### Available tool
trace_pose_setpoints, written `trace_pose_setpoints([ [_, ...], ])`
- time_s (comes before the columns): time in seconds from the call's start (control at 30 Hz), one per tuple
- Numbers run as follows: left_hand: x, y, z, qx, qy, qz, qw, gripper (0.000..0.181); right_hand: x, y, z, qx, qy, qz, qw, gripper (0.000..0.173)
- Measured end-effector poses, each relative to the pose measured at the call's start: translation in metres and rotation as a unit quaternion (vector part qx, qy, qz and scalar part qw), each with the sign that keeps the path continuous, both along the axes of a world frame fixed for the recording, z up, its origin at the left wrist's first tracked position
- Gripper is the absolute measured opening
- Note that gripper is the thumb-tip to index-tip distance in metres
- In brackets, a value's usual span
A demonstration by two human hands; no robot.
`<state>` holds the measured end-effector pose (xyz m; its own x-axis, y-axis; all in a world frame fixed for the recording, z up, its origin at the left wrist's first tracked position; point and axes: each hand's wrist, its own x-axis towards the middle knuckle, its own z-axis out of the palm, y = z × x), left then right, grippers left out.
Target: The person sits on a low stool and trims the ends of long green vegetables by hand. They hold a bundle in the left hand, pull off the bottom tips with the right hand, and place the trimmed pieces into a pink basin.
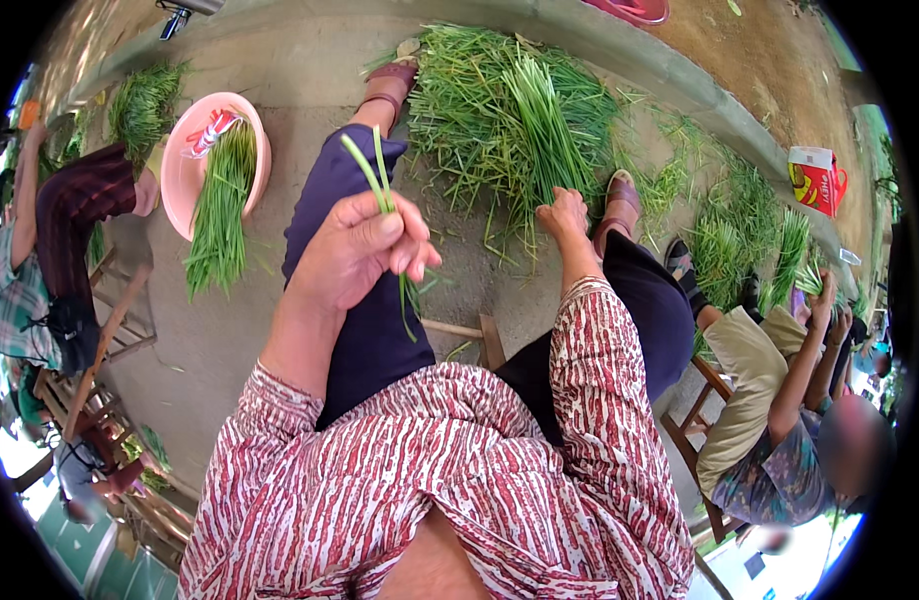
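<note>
My left hand (362, 244) is raised over my left thigh, its fingers closed on a few long green stalks (377, 172), whose pale ends stick up and whose leaf tips hang below. My right hand (564, 216) reaches down at the near end of a bundle of long green stalks (538, 120); whether its fingers grip any cannot be made out. That bundle lies on a wide heap of loose green leaves (459, 112) on the concrete floor between my feet.
To the left stands a pink plastic basin (176, 191) with a green bundle and red-and-white ties (218, 133). People on wooden stools sit at both sides, with more green heaps (737, 217) by them. A low concrete curb (677, 71) runs beyond; a red-and-yellow carton (813, 180) is near it.
</note>
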<state>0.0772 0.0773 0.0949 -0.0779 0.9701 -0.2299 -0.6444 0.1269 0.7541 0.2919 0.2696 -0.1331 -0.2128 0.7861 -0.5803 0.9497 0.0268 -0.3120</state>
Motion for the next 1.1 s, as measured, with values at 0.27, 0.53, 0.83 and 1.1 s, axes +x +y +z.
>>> trace_pose_setpoints([
  [0.27, 0.016, -0.016, 0.021, -0.038, -0.01, 0.009, 0.999, 0.025, 0.006, 0.008, -0.025, -0.04, -0.056, 0.073, 0.995, 0.065],
  [0.53, 0.024, -0.013, 0.033, -0.056, 0.003, 0.006, 0.998, 0.024, 0.013, 0.007, -0.047, 0.013, -0.018, 0.114, 0.993, 0.038],
  [0.83, 0.02, -0.006, 0.016, -0.059, -0.021, 0.022, 0.998, 0.024, 0.013, 0.001, -0.006, 0.044, 0.091, -0.09, 0.991, 0.033],
  [1.1, 0.02, -0.013, 0.02, -0.056, -0.017, 0.013, 0.998, 0.025, 0.008, 0.021, -0.018, 0.082, 0.104, 0.001, 0.991, 0.051],
])
